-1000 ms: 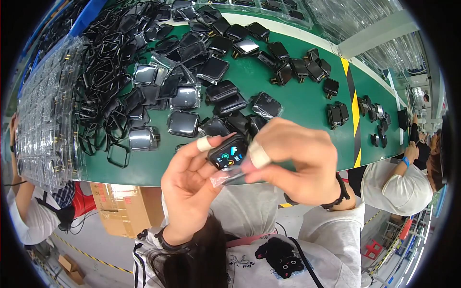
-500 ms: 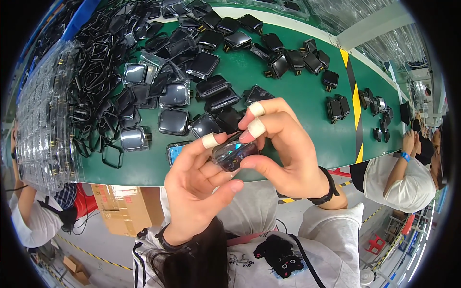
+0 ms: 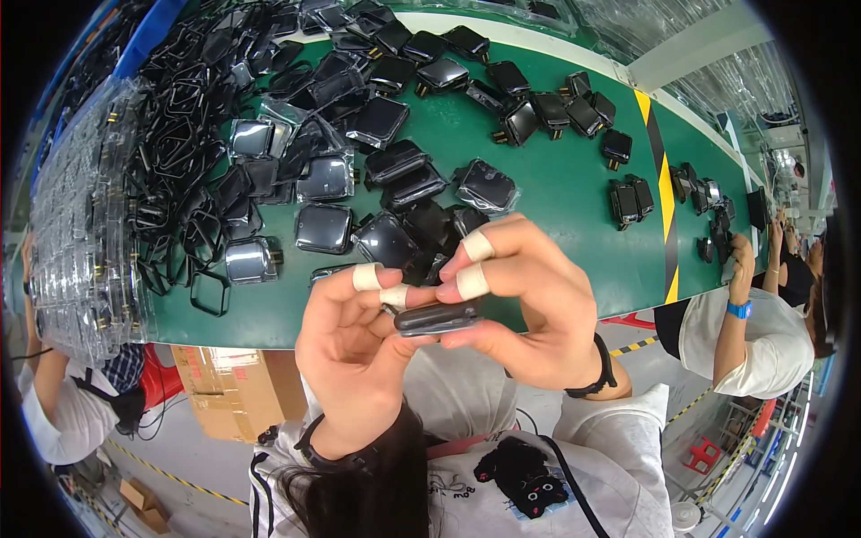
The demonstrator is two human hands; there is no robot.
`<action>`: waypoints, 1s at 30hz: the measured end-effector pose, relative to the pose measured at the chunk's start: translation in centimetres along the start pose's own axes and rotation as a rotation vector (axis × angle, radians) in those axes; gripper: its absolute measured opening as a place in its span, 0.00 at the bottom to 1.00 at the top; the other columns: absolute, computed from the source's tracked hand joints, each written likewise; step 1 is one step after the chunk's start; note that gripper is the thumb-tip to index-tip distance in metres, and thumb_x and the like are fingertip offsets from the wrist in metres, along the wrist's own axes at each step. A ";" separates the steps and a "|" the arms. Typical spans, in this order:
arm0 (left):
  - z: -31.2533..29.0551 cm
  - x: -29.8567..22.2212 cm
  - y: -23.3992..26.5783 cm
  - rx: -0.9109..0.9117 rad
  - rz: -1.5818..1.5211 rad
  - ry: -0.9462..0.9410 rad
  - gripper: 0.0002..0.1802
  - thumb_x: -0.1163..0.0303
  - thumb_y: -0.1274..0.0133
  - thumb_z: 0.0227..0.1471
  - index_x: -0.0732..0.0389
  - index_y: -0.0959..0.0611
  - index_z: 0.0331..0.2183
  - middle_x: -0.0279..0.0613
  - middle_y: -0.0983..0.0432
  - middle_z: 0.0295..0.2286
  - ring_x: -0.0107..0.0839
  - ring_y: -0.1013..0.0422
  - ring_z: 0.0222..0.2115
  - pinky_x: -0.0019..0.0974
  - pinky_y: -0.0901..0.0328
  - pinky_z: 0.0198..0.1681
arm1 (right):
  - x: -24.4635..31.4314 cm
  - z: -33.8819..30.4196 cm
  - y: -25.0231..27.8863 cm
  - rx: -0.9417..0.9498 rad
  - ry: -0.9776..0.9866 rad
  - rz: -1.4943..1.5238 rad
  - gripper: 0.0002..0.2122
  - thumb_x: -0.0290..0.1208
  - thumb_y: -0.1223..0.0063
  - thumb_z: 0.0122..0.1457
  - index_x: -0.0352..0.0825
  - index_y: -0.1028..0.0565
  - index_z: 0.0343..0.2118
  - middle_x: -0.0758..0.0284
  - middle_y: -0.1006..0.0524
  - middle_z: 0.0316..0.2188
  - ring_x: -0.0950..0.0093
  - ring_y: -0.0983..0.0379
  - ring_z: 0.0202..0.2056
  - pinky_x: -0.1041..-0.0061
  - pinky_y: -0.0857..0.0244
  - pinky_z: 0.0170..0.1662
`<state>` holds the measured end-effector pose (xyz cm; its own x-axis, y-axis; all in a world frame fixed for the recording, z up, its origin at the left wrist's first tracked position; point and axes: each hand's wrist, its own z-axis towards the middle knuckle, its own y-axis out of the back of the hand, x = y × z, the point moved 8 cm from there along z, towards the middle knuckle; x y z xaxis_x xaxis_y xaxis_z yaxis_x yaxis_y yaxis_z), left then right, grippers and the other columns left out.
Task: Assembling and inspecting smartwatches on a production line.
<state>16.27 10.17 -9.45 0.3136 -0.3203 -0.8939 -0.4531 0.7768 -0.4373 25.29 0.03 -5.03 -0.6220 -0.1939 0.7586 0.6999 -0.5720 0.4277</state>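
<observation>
A small black rounded-square device [image 3: 438, 317] is held over the near edge of the green table, tilted so that its thin side shows. My left hand [image 3: 352, 345] is closed on its left end, fingers above and thumb below. On the other end, my right hand [image 3: 543, 309] pinches it between thumb and fingertips. Pale tape wraps several fingertips. Just beyond my hands lies a loose group of similar glossy black devices, among them a film-wrapped one [image 3: 487, 186].
A heap of thin black frames [image 3: 184, 148] covers the table's left side, beside stacked clear plastic trays [image 3: 85, 215]. Yellow-black tape [image 3: 665, 197] crosses the green table [image 3: 574, 233]. A cardboard box [image 3: 238, 387] stands below the edge. Co-workers sit at both sides.
Both hands have come slightly nearer to me. The device has turned from showing its glossy face to showing its edge. At right, a co-worker's hand has moved toward the devices there.
</observation>
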 end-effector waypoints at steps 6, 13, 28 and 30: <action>-0.5 -1.4 0.2 -0.065 0.215 -0.184 0.20 0.94 0.55 0.41 0.70 0.34 0.39 0.55 0.27 0.33 0.39 0.27 0.37 0.34 0.29 0.39 | 1.1 0.0 0.4 -0.113 -0.140 0.029 0.14 0.25 0.34 0.40 0.29 0.27 0.30 0.55 0.37 0.46 0.67 0.32 0.40 0.73 0.37 0.38; -0.8 -2.4 -0.2 -0.053 0.461 -0.364 0.21 0.96 0.58 0.40 0.69 0.35 0.38 0.57 0.27 0.34 0.43 0.27 0.37 0.34 0.29 0.38 | -0.2 -1.0 0.5 -0.162 -0.212 0.088 0.14 0.24 0.35 0.41 0.28 0.28 0.30 0.55 0.39 0.46 0.67 0.33 0.40 0.73 0.34 0.36; -0.6 -0.6 0.8 -0.105 0.213 -0.072 0.22 0.92 0.51 0.42 0.66 0.38 0.39 0.55 0.29 0.34 0.41 0.27 0.37 0.31 0.29 0.35 | -0.1 -0.7 0.0 -0.131 -0.062 0.002 0.19 0.29 0.33 0.40 0.31 0.27 0.35 0.54 0.40 0.48 0.69 0.38 0.43 0.74 0.39 0.41; -0.3 -0.1 0.7 -0.073 0.144 -0.004 0.21 0.90 0.50 0.43 0.67 0.37 0.40 0.55 0.29 0.34 0.40 0.27 0.37 0.31 0.29 0.35 | -0.2 -0.5 0.0 -0.220 -0.148 0.152 0.19 0.29 0.32 0.39 0.31 0.27 0.34 0.55 0.38 0.47 0.69 0.36 0.43 0.75 0.39 0.40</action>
<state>15.63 10.56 -9.66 0.2442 -0.2066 -0.9475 -0.5533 0.7727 -0.3111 25.22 -0.31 -5.45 -0.4472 -0.1814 0.8758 0.6778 -0.7076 0.1996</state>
